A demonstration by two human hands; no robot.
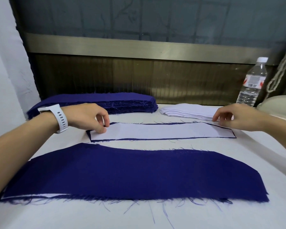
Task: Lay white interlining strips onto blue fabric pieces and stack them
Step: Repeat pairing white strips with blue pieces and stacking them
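Observation:
A white interlining strip (162, 131) lies on a blue fabric piece (155, 139) in the middle of the table, with only a thin blue border showing around it. My left hand (92, 117) pinches the strip's left end between thumb and fingers. My right hand (233, 119) hovers over the strip's right end with fingers curled down; I cannot tell whether the fingertips touch it. Nearer to me lies a stack of finished blue pieces (130, 174), a white edge peeking out at its lower left.
A thick pile of blue pieces (96, 100) sits at the back left, and a pile of white strips (188, 109) at the back right. A water bottle (252, 83) stands at the far right beside a beige object. A white cloth covers the table (139, 215).

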